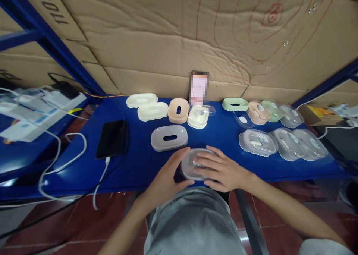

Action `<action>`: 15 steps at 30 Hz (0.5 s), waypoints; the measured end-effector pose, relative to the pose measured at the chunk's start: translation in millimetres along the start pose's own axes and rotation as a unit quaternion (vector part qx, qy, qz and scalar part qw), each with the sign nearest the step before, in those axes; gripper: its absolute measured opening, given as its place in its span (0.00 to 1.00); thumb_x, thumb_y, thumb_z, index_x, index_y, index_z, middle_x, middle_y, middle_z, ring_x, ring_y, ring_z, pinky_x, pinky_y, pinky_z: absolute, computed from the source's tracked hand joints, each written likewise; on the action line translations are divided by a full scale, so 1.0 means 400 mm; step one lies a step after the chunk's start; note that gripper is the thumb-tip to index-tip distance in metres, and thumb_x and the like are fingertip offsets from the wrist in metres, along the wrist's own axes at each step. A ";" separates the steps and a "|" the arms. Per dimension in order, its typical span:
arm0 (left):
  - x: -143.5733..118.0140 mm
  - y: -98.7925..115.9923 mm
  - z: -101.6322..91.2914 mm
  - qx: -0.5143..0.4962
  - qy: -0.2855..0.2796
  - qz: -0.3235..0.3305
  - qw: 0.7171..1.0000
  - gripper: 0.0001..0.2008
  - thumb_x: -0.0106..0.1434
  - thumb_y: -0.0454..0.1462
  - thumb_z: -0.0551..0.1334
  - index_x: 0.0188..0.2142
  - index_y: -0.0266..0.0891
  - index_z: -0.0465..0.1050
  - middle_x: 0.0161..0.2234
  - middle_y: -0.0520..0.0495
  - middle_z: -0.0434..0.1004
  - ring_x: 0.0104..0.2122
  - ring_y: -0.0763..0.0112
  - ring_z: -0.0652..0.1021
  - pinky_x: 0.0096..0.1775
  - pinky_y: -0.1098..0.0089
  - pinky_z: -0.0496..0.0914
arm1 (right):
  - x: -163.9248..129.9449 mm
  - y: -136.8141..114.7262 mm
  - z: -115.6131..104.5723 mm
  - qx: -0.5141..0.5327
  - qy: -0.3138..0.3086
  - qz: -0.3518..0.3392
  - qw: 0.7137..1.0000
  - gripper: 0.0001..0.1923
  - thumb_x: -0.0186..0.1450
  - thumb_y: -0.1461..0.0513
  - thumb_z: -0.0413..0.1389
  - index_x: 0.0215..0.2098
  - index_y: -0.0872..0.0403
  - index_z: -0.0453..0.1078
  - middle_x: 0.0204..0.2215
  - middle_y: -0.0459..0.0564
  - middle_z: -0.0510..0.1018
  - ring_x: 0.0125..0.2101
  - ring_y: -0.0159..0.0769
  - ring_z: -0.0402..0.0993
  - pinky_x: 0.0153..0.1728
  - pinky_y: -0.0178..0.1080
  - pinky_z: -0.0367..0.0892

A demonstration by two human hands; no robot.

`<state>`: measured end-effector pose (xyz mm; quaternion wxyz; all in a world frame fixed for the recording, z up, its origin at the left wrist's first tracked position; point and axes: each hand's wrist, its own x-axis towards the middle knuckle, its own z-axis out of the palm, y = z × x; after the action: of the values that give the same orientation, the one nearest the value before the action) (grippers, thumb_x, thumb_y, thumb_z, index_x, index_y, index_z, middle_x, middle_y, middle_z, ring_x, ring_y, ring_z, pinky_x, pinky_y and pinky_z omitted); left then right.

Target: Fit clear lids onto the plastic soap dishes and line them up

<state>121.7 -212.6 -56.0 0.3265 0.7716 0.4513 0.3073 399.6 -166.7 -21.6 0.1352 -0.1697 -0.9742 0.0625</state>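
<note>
A grey plastic soap box (188, 164) with a clear lid lies at the table's near edge, in front of my body. My left hand (173, 171) is curled round its left end, thumb on the near side and fingers on the far side. Across the lid and right end spreads my right hand (220, 169), its fingers covering much of the top and hiding part of a round label. Just beyond my hands rests a grey slotted tray (169, 138). Farther back are a peach slotted tray (178, 110) and a cream lidded box (198, 117).
Cream trays (153, 111) lie at the back left. A green slotted tray (235, 104), a loose clear lid (244, 119) and several lidded boxes (258, 142) occupy the right. A black phone (111, 139) with a white cable (102, 180) lies left. A lit phone (198, 87) leans against the cardboard.
</note>
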 end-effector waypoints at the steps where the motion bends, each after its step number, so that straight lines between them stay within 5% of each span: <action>1: 0.001 0.000 -0.001 0.002 -0.008 0.004 1.000 0.46 0.67 0.39 0.72 0.76 0.58 0.49 0.75 0.43 0.60 0.73 0.52 0.66 0.71 0.48 0.65 | -0.004 0.007 0.003 -0.005 -0.003 -0.005 1.000 0.22 0.78 0.55 0.52 0.67 0.48 0.71 0.68 0.52 0.74 0.75 0.42 0.56 0.76 0.59 0.47; 7: 0.003 -0.001 0.001 -0.007 -0.022 0.002 1.000 0.45 0.68 0.38 0.72 0.75 0.61 0.51 0.75 0.47 0.58 0.73 0.56 0.65 0.72 0.51 0.62 | -0.019 0.030 0.024 -0.004 0.051 -0.030 0.998 0.24 0.78 0.55 0.51 0.68 0.54 0.69 0.69 0.60 0.70 0.75 0.43 0.54 0.75 0.55 0.52; 15: 0.001 -0.005 0.005 -0.013 -0.026 0.016 0.999 0.45 0.69 0.36 0.70 0.76 0.65 0.48 0.76 0.48 0.56 0.74 0.54 0.64 0.72 0.50 0.63 | -0.013 0.012 0.023 -0.018 0.048 -0.029 0.998 0.21 0.77 0.56 0.54 0.66 0.49 0.71 0.69 0.55 0.71 0.77 0.42 0.49 0.76 0.55 0.45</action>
<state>122.4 -211.8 -58.5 0.3430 0.7822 0.4260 0.2985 403.2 -164.9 -32.6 0.1807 -0.1466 -0.9720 0.0328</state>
